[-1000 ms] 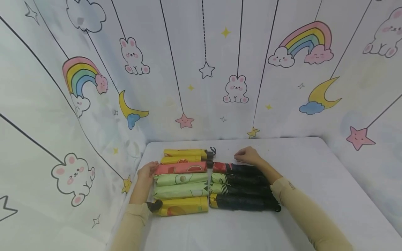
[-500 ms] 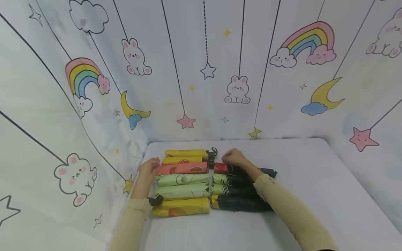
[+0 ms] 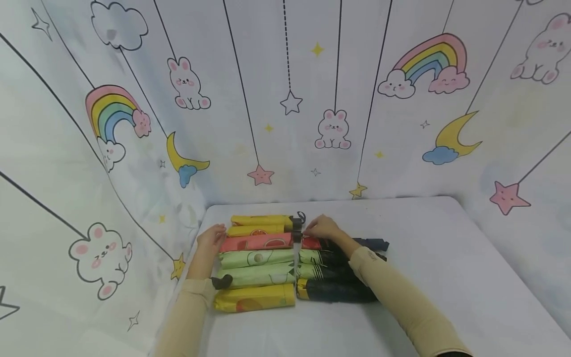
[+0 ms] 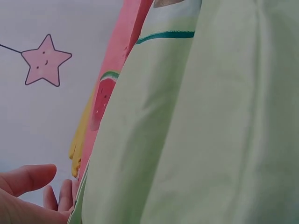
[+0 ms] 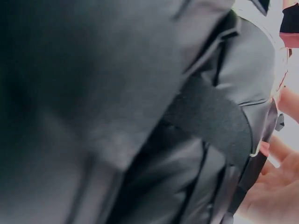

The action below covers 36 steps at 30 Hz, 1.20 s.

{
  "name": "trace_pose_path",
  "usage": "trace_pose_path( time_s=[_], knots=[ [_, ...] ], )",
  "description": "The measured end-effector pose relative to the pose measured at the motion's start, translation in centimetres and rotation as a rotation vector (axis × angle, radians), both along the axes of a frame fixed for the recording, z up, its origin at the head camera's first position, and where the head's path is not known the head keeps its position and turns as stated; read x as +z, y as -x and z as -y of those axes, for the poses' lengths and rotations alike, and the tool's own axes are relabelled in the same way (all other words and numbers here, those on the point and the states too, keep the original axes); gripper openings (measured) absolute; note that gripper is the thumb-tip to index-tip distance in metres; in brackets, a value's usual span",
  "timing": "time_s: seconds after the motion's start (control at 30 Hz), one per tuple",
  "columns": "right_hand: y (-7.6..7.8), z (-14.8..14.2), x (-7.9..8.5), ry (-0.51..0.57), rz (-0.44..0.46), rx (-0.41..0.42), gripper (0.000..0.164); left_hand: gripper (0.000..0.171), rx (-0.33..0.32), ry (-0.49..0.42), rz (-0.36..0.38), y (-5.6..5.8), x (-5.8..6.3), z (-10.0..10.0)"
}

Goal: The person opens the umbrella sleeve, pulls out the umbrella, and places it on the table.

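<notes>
My left hand is by the left end of a folded umbrella in a pink watermelon-print sleeve. Its fingers are loose and the thumb stands apart from them in the left wrist view. My right hand is at the red end of a red-and-black folded umbrella, fingertips bent toward that end. Dark fabric fills much of the right wrist view, so whether the fingers pinch or only touch cannot be told. Below the pink sleeve lie two light green folded umbrellas and a yellow one.
Two yellow-sleeved folded umbrellas lie at the back left. Green-and-black folded umbrellas and a yellow-and-black one form the right column. A white-covered table meets a patterned cloth backdrop.
My right hand has moved left along the red-and-black umbrella to its red end, uncovering that umbrella's dark right end. The left hand has shifted little, and the umbrellas keep their places.
</notes>
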State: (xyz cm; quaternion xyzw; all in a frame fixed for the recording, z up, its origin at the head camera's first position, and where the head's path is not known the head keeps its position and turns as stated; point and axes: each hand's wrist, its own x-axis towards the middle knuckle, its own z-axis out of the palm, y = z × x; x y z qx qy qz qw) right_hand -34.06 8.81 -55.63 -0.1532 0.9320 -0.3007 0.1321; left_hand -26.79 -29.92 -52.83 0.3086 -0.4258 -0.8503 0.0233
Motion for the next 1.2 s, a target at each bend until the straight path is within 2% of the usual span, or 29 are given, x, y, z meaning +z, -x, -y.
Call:
trace_pose_path(
  time_s=[0.33,0.47,0.6,0.7,0.93,1.1,1.2],
  knots=[
    [-0.5,1.5,1.7,0.069,0.090,0.070,0.029,0.069,0.031,0.096,0.007,1.1,-1.1,-0.4],
    [-0.6,2.1,1.9,0.074,0.109,0.051,0.015,0.068,0.030,0.126,0.012,1.2,-1.3,-0.6],
    [-0.5,2.8,2.0,0.069,0.142,-0.008,0.039,0.067,0.030,0.155,0.013,1.4,-1.6,-0.9],
    [-0.4,3.2,1.8,0.056,0.142,-0.025,0.048,0.065,0.028,0.166,0.007,1.5,-1.8,-0.9],
    [0.2,3.4,1.2,0.026,0.162,0.034,0.052,0.068,-0.022,0.115,0.004,1.0,-1.6,-1.0],
    [0.5,2.9,1.2,0.095,0.165,0.105,0.056,0.065,-0.012,0.126,0.007,0.7,-1.6,-1.0],
    [0.5,2.6,1.0,0.144,0.198,0.114,0.053,0.062,0.006,0.128,0.012,0.6,-1.7,-0.9]
  ],
)
